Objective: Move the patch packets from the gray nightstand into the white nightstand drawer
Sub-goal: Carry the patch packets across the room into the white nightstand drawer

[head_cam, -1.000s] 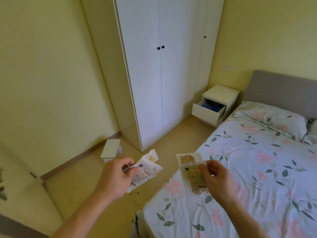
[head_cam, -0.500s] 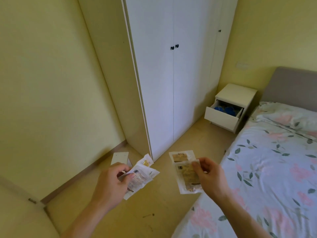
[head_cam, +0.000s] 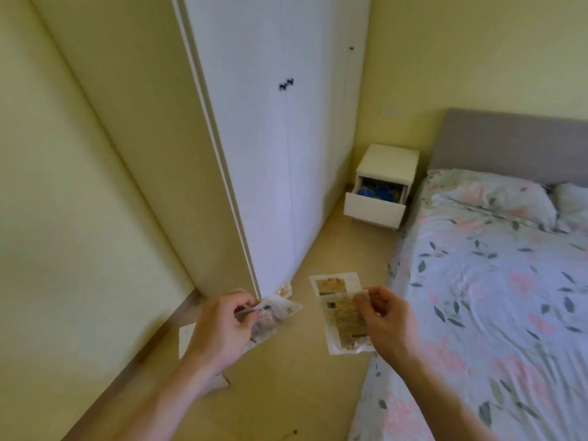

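Packets in both hands, held out over the floor. Left hand point(head_cam: 222, 326): fingers curled, thumb and forefinger pinching a crumpled clump of patch packets point(head_cam: 273, 316) that fans out to its right. Right hand point(head_cam: 386, 319): fingers curled, thumb and fingertips pinching the right edge of a flat packet stack point(head_cam: 342, 313), upright, printed side facing up, hanging to that hand's left. Clear gap of floor point(head_cam: 286, 393) between the two bundles. Well beyond the right hand, against the far wall: white nightstand point(head_cam: 386, 160), its drawer point(head_cam: 374, 211) pulled out, blue items point(head_cam: 375, 191) inside. Wardrobe point(head_cam: 280, 154) beyond the left hand, bed point(head_cam: 493, 297) with floral sheet just right of the right hand. White flat piece point(head_cam: 187, 338) on the floor, partly hidden under the left forearm.
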Available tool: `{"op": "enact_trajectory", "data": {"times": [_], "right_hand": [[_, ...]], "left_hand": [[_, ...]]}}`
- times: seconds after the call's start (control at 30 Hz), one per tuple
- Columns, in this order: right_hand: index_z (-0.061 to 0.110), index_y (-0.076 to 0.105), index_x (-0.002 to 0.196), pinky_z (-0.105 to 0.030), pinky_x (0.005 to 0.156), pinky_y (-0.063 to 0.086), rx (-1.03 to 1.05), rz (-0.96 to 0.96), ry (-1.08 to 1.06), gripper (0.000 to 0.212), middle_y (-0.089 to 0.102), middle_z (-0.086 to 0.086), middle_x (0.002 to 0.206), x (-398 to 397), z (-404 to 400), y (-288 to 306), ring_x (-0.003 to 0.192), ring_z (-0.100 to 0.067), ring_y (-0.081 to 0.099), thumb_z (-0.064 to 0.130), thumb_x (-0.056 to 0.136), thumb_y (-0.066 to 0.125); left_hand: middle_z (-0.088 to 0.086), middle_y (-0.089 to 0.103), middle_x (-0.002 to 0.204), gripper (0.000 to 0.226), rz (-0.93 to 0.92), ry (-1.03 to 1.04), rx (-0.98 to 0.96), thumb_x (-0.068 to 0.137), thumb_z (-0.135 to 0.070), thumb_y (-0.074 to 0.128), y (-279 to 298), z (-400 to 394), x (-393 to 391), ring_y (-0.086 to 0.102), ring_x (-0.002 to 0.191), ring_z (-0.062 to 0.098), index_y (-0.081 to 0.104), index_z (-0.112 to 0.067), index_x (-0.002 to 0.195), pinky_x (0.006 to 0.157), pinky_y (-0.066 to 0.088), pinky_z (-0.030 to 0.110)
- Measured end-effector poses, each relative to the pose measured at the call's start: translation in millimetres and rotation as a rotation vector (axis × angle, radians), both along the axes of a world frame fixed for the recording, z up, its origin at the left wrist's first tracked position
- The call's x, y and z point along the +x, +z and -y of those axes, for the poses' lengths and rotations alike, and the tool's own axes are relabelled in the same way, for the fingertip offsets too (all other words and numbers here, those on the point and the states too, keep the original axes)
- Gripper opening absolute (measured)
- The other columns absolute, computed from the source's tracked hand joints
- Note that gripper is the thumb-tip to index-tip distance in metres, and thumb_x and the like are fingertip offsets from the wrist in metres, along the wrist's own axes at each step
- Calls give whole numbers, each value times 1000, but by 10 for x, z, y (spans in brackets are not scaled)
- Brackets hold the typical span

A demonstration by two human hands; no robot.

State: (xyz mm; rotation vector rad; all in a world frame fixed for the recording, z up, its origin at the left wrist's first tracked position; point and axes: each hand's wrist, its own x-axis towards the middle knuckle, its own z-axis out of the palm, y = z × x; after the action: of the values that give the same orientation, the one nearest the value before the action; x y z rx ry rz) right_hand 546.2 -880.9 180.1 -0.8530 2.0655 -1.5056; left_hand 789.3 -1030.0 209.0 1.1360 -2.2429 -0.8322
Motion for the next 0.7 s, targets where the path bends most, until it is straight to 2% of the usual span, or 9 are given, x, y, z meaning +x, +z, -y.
{"op": "enact_trajectory", "data": {"times": [0.17, 0.3, 0.37, 0.43, 0.57, 0.7], "right_hand": [[23, 72, 90, -13, 53, 52, 2, 0, -166, 12, 77, 14, 78, -258, 45, 87, 71, 2, 71, 24, 99, 65], [20, 73, 91, -13, 51, 50, -14, 14, -294, 12, 78, 8, 81, -623, 114, 60, 69, 0, 71, 25, 99, 65], [24, 74, 91, -14, 51, 50, -9, 22, -349, 13, 78, 10, 81, -842, 222, 21, 70, -2, 72, 28, 99, 65], [27, 73, 92, -17, 53, 53, -7, 27, -385, 13, 78, 13, 81, -1087, 377, -45, 71, -3, 72, 30, 100, 63], [34, 74, 104, -35, 67, 64, 0, 48, -419, 13, 78, 14, 85, -1678, 749, -181, 76, -6, 74, 28, 100, 63], [34, 76, 96, -32, 68, 62, 7, 76, -451, 17, 78, 15, 84, -2393, 1108, -188, 77, -5, 74, 26, 101, 62]], "left_hand": [[-13, 69, 74, 18, -15, -158, 75, 85, -12, 81, -45, 439, -574, 66, 72, 3, 70, -21, 74, 61, 44, 9], [-15, 70, 75, 16, -33, -244, 90, 82, -11, 83, -78, 754, -1091, 65, 70, 3, 73, -22, 76, 62, 47, 11], [-18, 72, 78, 16, -20, -292, 99, 83, -12, 82, -84, 934, -1353, 66, 72, 4, 75, -25, 79, 65, 52, 17], [-21, 72, 79, 17, -9, -323, 111, 85, -13, 81, -85, 1161, -1644, 67, 73, 4, 76, -28, 81, 67, 54, 21], [-24, 70, 73, 20, 10, -347, 141, 87, -12, 77, -89, 1642, -2330, 65, 71, 0, 75, -30, 78, 59, 47, 12], [-24, 70, 73, 19, 26, -328, 167, 89, -15, 76, -106, 2144, -3063, 66, 72, 0, 75, -31, 78, 58, 49, 15]]}}
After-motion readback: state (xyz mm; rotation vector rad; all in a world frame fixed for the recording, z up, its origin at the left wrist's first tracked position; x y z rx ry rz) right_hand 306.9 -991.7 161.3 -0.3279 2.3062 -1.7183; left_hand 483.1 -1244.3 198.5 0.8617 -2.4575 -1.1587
